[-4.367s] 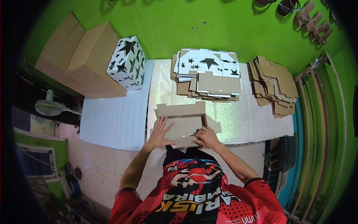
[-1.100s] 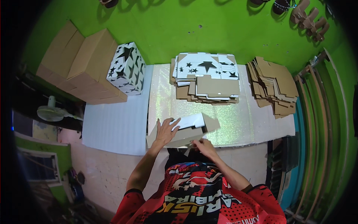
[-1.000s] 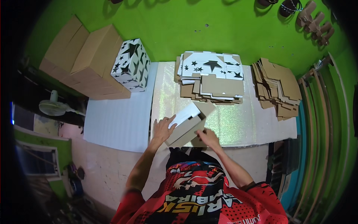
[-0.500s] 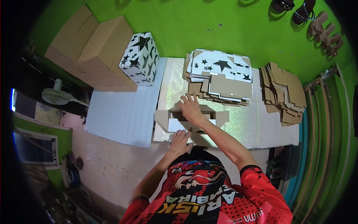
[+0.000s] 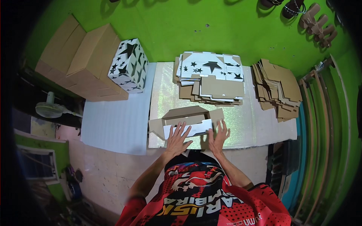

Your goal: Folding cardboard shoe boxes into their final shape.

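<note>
A partly folded cardboard box (image 5: 197, 129) lies near the table's front edge. White panelling faces me, and its inside is plain brown. Brown flaps stick out at both ends, while a longer flap stands along the far side. My left hand (image 5: 177, 140) rests on the white near panel, fingers spread. At the box's right end is my right hand (image 5: 218, 138), fingers apart beside the right flap (image 5: 217, 115); whether its fingertips touch the cardboard I cannot tell.
Behind the box lies a stack of flat star-printed cartons (image 5: 213, 67), with flat brown cardboard (image 5: 283, 86) to its right. On the left, assembled brown boxes (image 5: 90, 52) and a white star-patterned box (image 5: 130, 66) stand on a pale table (image 5: 113, 126). A fan (image 5: 52, 109) is further left.
My right hand has drawn back from over the box to its right end. My left hand has come forward onto the near panel. The far flap now shows upright, and the view has shifted.
</note>
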Available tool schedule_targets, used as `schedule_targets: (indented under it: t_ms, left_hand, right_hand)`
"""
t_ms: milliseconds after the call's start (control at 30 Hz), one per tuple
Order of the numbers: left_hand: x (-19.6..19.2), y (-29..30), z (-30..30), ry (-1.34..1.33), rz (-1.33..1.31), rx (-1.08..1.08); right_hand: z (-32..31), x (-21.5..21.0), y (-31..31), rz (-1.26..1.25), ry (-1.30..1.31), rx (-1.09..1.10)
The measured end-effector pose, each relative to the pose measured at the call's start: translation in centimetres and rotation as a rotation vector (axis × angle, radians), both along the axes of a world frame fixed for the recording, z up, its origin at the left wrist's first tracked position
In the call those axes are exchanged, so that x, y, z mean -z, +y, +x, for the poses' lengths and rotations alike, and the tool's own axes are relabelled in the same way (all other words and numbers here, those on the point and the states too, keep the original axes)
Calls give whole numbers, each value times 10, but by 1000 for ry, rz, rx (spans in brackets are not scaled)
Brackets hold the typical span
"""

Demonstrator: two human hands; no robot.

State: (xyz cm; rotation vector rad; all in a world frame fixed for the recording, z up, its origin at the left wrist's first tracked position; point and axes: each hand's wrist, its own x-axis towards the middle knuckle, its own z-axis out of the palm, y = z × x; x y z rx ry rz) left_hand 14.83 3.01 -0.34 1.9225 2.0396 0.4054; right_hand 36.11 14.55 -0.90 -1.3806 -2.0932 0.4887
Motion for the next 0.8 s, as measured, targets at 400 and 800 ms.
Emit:
schedule_targets:
  t_ms: [400, 800]
  left_hand:
    - [17, 17, 9, 96, 5, 27]
    - [22, 15, 10, 56, 66, -4]
  right_hand:
    - [5, 1, 7, -160, 260, -117]
    - [-16, -19, 33, 101, -224, -461]
